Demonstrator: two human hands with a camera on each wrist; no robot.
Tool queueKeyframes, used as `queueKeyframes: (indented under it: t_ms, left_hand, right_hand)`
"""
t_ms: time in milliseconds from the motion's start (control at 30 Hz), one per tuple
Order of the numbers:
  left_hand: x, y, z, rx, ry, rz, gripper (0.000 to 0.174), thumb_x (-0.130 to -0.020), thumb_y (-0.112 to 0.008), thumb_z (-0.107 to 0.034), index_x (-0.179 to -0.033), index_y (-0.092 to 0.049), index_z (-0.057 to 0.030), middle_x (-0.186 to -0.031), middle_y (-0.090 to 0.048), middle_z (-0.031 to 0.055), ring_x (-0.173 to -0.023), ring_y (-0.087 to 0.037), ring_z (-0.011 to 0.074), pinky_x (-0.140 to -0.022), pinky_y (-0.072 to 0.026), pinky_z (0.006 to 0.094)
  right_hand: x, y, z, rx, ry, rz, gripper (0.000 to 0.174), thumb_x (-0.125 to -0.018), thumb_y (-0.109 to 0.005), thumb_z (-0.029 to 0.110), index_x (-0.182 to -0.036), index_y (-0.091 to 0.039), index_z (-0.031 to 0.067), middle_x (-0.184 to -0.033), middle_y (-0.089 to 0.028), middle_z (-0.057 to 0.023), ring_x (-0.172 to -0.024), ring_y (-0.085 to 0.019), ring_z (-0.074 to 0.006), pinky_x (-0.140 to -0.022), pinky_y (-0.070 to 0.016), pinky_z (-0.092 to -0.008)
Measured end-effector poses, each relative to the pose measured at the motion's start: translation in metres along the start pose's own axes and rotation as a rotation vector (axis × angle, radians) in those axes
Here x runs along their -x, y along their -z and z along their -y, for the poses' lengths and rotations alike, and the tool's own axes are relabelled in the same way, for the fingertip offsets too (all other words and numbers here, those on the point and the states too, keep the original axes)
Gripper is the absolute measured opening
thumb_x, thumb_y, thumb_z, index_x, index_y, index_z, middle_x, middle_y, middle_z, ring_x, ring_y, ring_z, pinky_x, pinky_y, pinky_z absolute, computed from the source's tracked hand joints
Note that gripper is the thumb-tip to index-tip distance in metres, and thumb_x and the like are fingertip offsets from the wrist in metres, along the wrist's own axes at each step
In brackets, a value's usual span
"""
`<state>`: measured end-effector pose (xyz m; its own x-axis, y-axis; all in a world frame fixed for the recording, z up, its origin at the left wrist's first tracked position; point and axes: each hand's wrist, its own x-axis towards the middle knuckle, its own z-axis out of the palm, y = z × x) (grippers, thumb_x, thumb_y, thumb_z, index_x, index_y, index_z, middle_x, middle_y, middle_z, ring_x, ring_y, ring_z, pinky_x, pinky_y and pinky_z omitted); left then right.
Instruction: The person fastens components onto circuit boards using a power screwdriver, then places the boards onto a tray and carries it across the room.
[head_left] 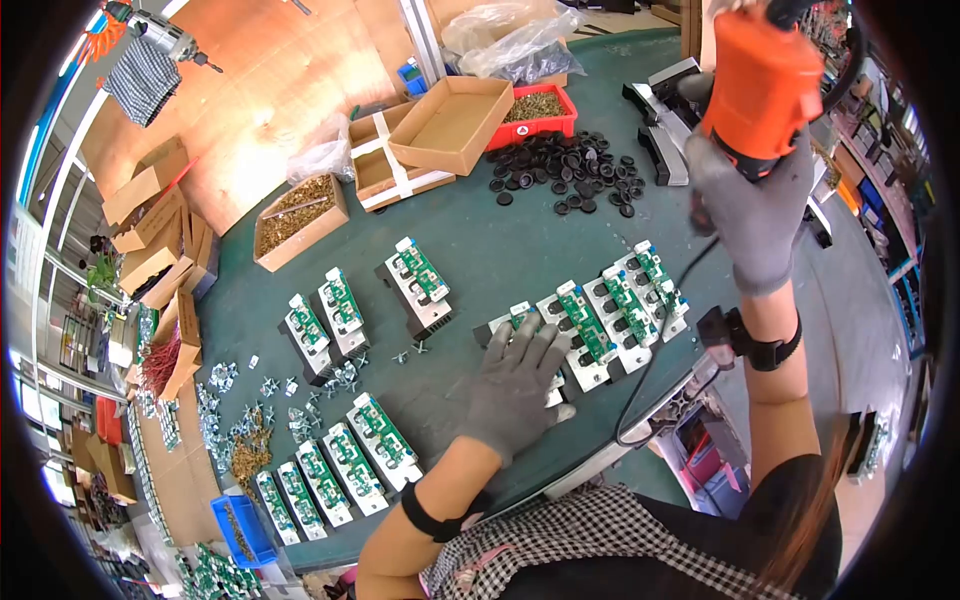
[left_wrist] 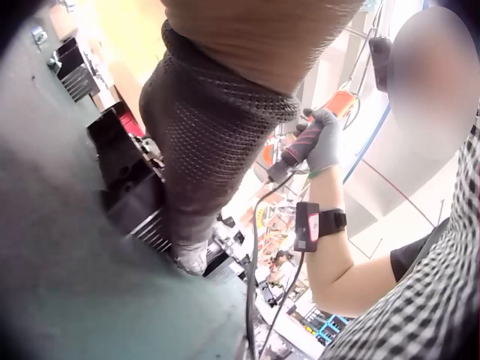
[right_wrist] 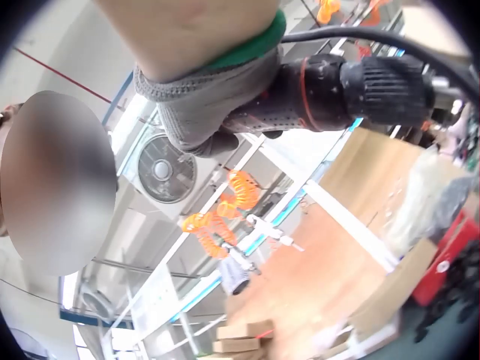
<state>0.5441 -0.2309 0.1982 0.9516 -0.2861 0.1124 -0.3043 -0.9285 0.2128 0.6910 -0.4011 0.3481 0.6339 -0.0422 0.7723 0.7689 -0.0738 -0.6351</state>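
My gloved left hand [head_left: 515, 395] rests over the left end of a row of metal heat sinks with green circuit boards [head_left: 585, 322]. Its fingers lie spread and fairly straight across one board [head_left: 522, 312], which they partly hide. The left wrist view shows the dark glove [left_wrist: 217, 142] reaching down to the finned blocks [left_wrist: 154, 229]. Raised at the upper right, my gloved right hand [head_left: 755, 215] grips a corded electric drill [head_left: 765, 85] with an orange body. In the right wrist view the drill's dark barrel [right_wrist: 322, 90] ends in a ribbed chuck, held up off the bench.
More board-topped heat sinks stand at left centre [head_left: 340, 300] and front left [head_left: 350, 465]. Black round caps [head_left: 570, 170] lie in a heap near a red bin [head_left: 560, 118] and cardboard trays [head_left: 450, 125]. Small metal parts [head_left: 225, 420] are scattered left. The black cable [head_left: 655, 365] crosses the bench edge.
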Motion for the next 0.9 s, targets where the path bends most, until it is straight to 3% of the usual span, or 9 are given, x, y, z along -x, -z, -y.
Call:
queueKeyframes:
  t_ms: [267, 367, 467, 600, 633, 667, 700, 800, 900]
  left_hand:
    - [0.058, 0.052, 0.009, -0.215, 0.128, 0.213, 0.065, -0.064, -0.075, -0.046, -0.113, -0.058, -0.0083, -0.124, -0.052, 0.0084, -0.127, -0.039, 0.0292, -0.112, -0.0185, 0.0501]
    - [0.070, 0.066, 0.020, -0.234, 0.219, 0.282, 0.058, -0.063, -0.075, -0.048, -0.105, -0.063, -0.0086, -0.117, -0.057, 0.0071, -0.124, -0.042, 0.0285, -0.112, -0.0178, 0.0512]
    - [0.066, 0.059, 0.022, -0.160, 0.269, 0.147, 0.050, -0.071, -0.069, -0.048, -0.102, -0.065, -0.0093, -0.106, -0.062, 0.0064, -0.119, -0.047, 0.0272, -0.112, -0.0166, 0.0511]
    - [0.051, 0.041, 0.005, -0.050, 0.276, 0.016, 0.037, -0.080, -0.063, -0.042, -0.098, -0.066, -0.0101, -0.101, -0.063, 0.0052, -0.115, -0.050, 0.0267, -0.111, -0.0176, 0.0509]
    - [0.050, 0.042, 0.005, -0.062, 0.295, 0.016, 0.035, -0.080, -0.063, -0.042, -0.096, -0.066, -0.0103, -0.100, -0.063, 0.0051, -0.114, -0.050, 0.0265, -0.111, -0.0177, 0.0509]
    - [0.053, 0.044, 0.006, -0.078, 0.319, 0.016, 0.034, -0.081, -0.063, -0.041, -0.095, -0.067, -0.0104, -0.098, -0.063, 0.0049, -0.114, -0.050, 0.0264, -0.111, -0.0179, 0.0508]
    - [0.059, 0.043, 0.016, -0.032, 0.289, -0.074, 0.029, -0.081, -0.062, -0.039, -0.089, -0.067, -0.0112, -0.093, -0.063, 0.0064, -0.106, -0.054, 0.0270, -0.105, -0.0293, 0.0487]
    - [0.067, 0.058, 0.053, -0.036, 0.529, -0.173, 0.024, -0.081, -0.063, -0.034, -0.088, -0.067, -0.0114, -0.089, -0.064, 0.0080, -0.096, -0.059, 0.0276, -0.093, -0.0415, 0.0437]
    - [0.063, 0.056, 0.100, -0.007, 0.631, -0.143, 0.019, -0.079, -0.066, -0.025, -0.091, -0.070, -0.0109, -0.087, -0.065, 0.0099, -0.088, -0.062, 0.0287, -0.080, -0.0473, 0.0392]
  right_hand:
    - [0.028, 0.032, -0.069, -0.018, -0.267, 0.127, 0.047, -0.070, -0.060, -0.003, -0.116, -0.052, 0.0015, -0.092, -0.061, -0.0021, -0.075, -0.055, -0.0066, -0.067, -0.0466, -0.0228]
    - [0.046, 0.009, -0.068, -0.015, -0.179, 0.151, 0.035, -0.072, -0.057, -0.002, -0.107, -0.056, 0.0008, -0.082, -0.058, -0.0019, -0.065, -0.054, -0.0082, -0.059, -0.0452, -0.0230]
    - [0.053, 0.006, -0.060, -0.032, -0.368, 0.276, 0.047, -0.070, -0.060, -0.004, -0.116, -0.051, 0.0011, -0.096, -0.062, -0.0033, -0.078, -0.057, -0.0080, -0.072, -0.0470, -0.0230]
    - [0.064, -0.010, -0.039, -0.229, -0.610, 0.377, 0.048, -0.070, -0.059, -0.007, -0.116, -0.051, 0.0018, -0.098, -0.061, -0.0026, -0.080, -0.056, -0.0069, -0.071, -0.0464, -0.0233]
    - [0.072, -0.019, -0.042, -0.137, -0.398, 0.427, 0.049, -0.070, -0.058, -0.008, -0.118, -0.050, 0.0019, -0.099, -0.061, -0.0036, -0.079, -0.056, -0.0067, -0.069, -0.0468, -0.0239]
    - [0.074, -0.021, -0.037, -0.139, -0.404, 0.422, 0.045, -0.071, -0.058, -0.006, -0.115, -0.052, 0.0018, -0.093, -0.060, -0.0038, -0.075, -0.056, -0.0074, -0.065, -0.0466, -0.0238]
    - [0.075, -0.020, -0.029, -0.144, -0.411, 0.415, 0.041, -0.072, -0.058, -0.004, -0.112, -0.053, 0.0018, -0.087, -0.059, -0.0039, -0.071, -0.056, -0.0082, -0.062, -0.0463, -0.0238]
    - [0.049, -0.028, -0.017, -0.219, -0.064, 0.161, 0.037, -0.073, -0.057, -0.003, -0.110, -0.054, 0.0008, -0.084, -0.061, -0.0071, -0.073, -0.058, -0.0112, -0.061, -0.0484, -0.0264]
    - [0.016, -0.011, 0.005, 0.006, -0.050, -0.019, 0.030, -0.075, -0.059, 0.000, -0.104, -0.057, -0.0015, -0.084, -0.064, -0.0096, -0.073, -0.060, -0.0140, -0.067, -0.0496, -0.0279]
